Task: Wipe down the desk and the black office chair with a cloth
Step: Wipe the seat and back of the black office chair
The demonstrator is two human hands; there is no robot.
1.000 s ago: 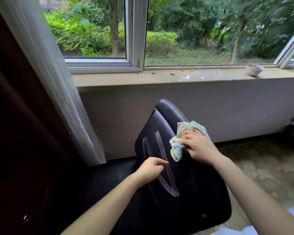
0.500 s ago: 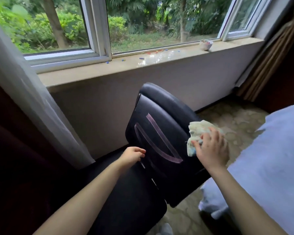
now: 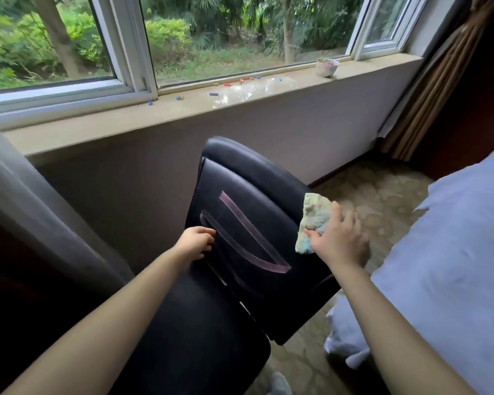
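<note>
The black office chair (image 3: 248, 201) stands below the window with its backrest facing me; purple chalk-like lines (image 3: 240, 232) mark the backrest. My right hand (image 3: 338, 240) grips a pale green and blue cloth (image 3: 314, 220) against the backrest's right edge. My left hand (image 3: 196, 242) has its fingers curled on the backrest's left edge, just above the seat (image 3: 188, 337). No desk is in view.
A wide windowsill (image 3: 183, 106) carries small coloured bits and a white bowl (image 3: 327, 67). A sheer curtain (image 3: 26, 206) hangs at the left, a brown curtain (image 3: 428, 89) at the right. A bed with pale blue bedding (image 3: 445, 252) fills the right side, over patterned floor (image 3: 377, 192).
The cloth and my right hand slid from the upper middle of the backrest to its right edge. My left hand shifted from the backrest's middle to its left edge. The view swung right.
</note>
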